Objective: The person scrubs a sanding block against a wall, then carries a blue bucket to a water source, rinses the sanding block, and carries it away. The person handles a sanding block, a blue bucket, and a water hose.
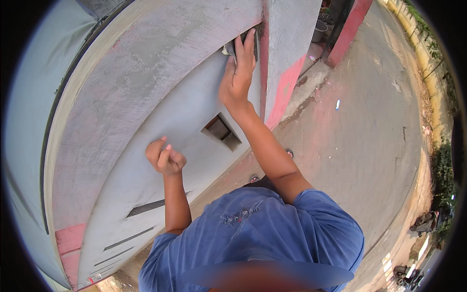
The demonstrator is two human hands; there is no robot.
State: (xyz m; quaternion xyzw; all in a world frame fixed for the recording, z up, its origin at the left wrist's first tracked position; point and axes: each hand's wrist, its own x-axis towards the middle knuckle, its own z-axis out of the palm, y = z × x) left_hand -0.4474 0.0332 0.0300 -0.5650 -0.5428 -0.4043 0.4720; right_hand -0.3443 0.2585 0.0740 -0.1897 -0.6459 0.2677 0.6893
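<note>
The right hand (237, 73) is reaching up toward twelve o'clock, its fingers (249, 45) lying long and close together, pressing a small dark pad (232, 47) flat against the grey wall (146, 73). The pad is sitting under the fingertips, just beside the upright corner edge where the plaster is meeting a strip of pink paint (287, 87); only a scrap of it is showing at the hand's ten o'clock, so what kind of pad it is cannot be told. The left hand (164, 156) is hanging lower, toward eight o'clock of the right one, curling into a loose fist with the knuckles folded in and nothing visibly gripped; whether it is touching the wall cannot be told. Between the two hands, at the right wrist's seven o'clock, a small rectangular recess (221, 131) is opening into the wall. Further down, toward seven o'clock, dark narrow slots (146, 208) are cutting across the smoother panel. The person's blue shirt (258, 233) is filling six o'clock. Out at three o'clock the paved road (369, 136) is stretching away, with parked scooters (425, 223) standing well apart at four o'clock
</note>
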